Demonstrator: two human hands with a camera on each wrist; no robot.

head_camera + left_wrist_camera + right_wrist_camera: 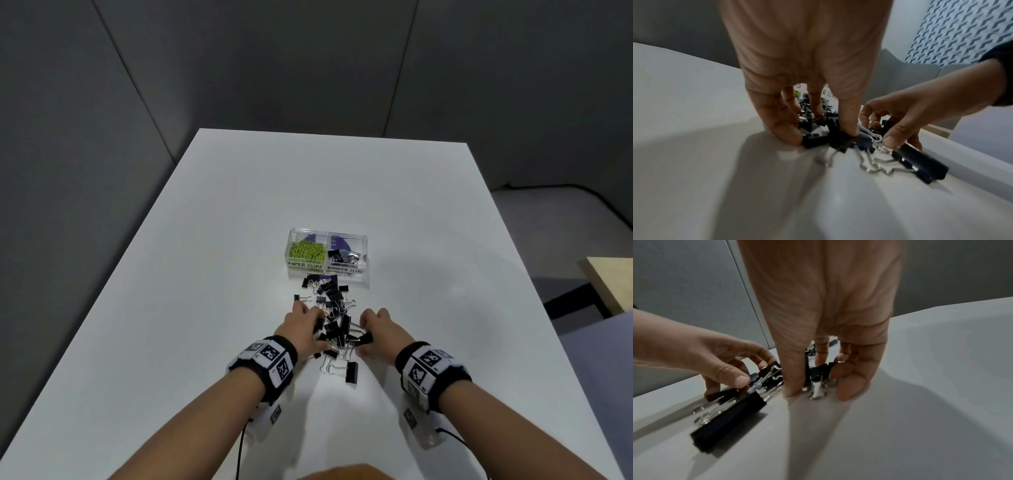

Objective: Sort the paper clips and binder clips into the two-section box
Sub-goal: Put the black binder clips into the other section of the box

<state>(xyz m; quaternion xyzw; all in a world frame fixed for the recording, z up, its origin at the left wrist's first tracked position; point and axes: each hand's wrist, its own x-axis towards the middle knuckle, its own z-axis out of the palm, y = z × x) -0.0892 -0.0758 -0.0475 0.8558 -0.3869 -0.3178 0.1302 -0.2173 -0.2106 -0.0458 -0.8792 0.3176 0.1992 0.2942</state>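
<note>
My left hand [303, 327] & right hand [378, 330] curled round black binder clips [334, 329] on the table [205, 274], bunching them for the box [363, 253].

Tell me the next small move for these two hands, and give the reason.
Probably lift both handfuls and carry them forward to the box's right section, labelled BINDER CLIPS. The left hand and right hand are both curled around black binder clips in the pile on the table. That section holds only a few, while the green paper clips already fill the left one.
</note>
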